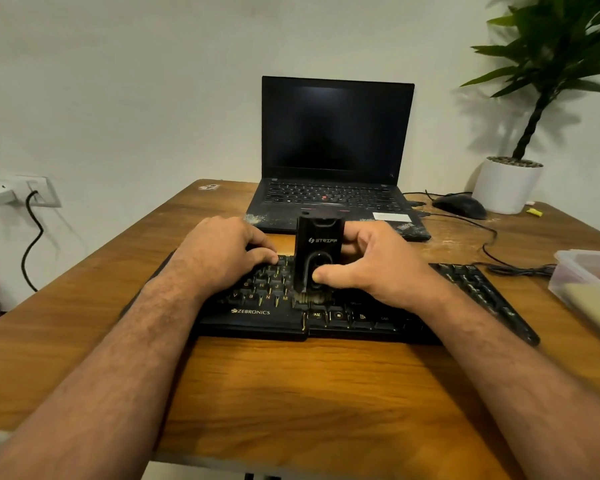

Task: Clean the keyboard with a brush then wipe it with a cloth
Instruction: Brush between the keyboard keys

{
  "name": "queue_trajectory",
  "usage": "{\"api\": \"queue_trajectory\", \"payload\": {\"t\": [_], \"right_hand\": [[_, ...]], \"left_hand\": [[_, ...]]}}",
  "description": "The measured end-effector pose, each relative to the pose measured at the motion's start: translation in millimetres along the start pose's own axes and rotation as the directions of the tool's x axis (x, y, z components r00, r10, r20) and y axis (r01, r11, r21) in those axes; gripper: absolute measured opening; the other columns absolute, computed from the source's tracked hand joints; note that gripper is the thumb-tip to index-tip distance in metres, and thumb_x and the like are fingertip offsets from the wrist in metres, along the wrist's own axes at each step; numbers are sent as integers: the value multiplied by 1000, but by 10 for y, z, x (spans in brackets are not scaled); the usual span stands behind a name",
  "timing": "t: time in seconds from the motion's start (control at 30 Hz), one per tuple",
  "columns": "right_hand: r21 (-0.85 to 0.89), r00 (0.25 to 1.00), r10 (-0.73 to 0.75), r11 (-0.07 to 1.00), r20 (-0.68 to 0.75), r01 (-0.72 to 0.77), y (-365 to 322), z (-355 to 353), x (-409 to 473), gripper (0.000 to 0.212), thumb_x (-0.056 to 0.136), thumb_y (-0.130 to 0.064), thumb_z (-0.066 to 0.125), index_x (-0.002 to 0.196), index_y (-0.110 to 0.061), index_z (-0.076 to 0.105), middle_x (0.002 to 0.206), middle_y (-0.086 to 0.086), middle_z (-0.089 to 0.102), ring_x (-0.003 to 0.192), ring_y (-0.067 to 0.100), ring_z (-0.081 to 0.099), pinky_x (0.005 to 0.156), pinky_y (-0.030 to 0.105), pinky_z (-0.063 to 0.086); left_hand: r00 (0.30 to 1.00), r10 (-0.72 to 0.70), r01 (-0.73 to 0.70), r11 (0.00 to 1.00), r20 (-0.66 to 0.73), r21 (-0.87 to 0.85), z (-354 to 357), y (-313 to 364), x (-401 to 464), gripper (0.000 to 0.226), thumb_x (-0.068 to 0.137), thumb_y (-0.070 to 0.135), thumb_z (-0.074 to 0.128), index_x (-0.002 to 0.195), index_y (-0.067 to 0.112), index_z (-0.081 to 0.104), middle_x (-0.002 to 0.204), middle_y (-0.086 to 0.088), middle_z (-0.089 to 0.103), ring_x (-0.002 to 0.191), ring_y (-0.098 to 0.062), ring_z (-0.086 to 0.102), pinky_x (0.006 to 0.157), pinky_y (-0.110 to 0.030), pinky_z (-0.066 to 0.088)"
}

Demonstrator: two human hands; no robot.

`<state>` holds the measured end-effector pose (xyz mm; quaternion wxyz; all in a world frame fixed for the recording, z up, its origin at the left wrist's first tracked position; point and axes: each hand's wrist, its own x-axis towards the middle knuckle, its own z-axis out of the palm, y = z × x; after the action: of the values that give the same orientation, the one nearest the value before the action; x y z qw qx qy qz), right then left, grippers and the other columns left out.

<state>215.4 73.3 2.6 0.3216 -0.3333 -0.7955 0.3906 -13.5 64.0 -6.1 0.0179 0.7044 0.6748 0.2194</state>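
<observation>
While the left hand (222,252) rests curled on the keyboard (326,317), holding nothing we can make out, we see the right hand (371,268) gripping the brush (317,258) upright, bristles down on the bottom key rows mid-table (291,393). We judge brushing underway; the wipe isn't started. Possible cloth sits in the container (582,282) far right, can't confirm.
</observation>
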Motion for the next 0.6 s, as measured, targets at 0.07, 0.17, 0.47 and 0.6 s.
{"api": "queue_trajectory", "payload": {"t": [0.07, 0.17, 0.47, 0.6], "right_hand": [[-127, 990, -8, 992, -140, -10, -1, -17, 27, 38, 78, -18, 82, 99, -43, 63, 88, -23, 72, 85, -11, 67, 70, 11, 52], [45, 999, 41, 998, -26, -40, -1, -48, 6, 42, 78, -6, 80, 104, -35, 66, 92, -12, 77, 88, 3, 73, 78, 26, 60], [-7, 999, 3, 1000, -33, -3, -18, -15, 11, 42, 77, -8, 81, 99, -40, 64, 88, -22, 74, 87, -8, 69, 68, 9, 52], [-86, 998, -19, 996, -66, 13, -18, -39, 0, 40, 78, -13, 82, 99, -41, 64, 91, -20, 74, 87, -8, 68, 71, 11, 54]], "left_hand": [[1000, -8, 8, 1000, 2, -8, 0, 2, 0, 18, 85, 52, 68, 100, 44, 75, 105, 13, 74, 102, -9, 62, 99, -40, 51], [1000, -15, 15, 1000, 4, -1, 2, 6, 2, 17, 86, 51, 68, 100, 45, 75, 105, 13, 74, 102, -10, 62, 99, -41, 51], [1000, -7, 8, 997, -22, 71, 17, 8, 16, 18, 88, 52, 64, 101, 45, 73, 107, 11, 73, 107, -13, 60, 105, -42, 43], [1000, -7, 9, 996, -27, 87, 24, -6, 28, 18, 88, 54, 63, 101, 47, 72, 109, 12, 72, 109, -13, 60, 107, -43, 41]]}}
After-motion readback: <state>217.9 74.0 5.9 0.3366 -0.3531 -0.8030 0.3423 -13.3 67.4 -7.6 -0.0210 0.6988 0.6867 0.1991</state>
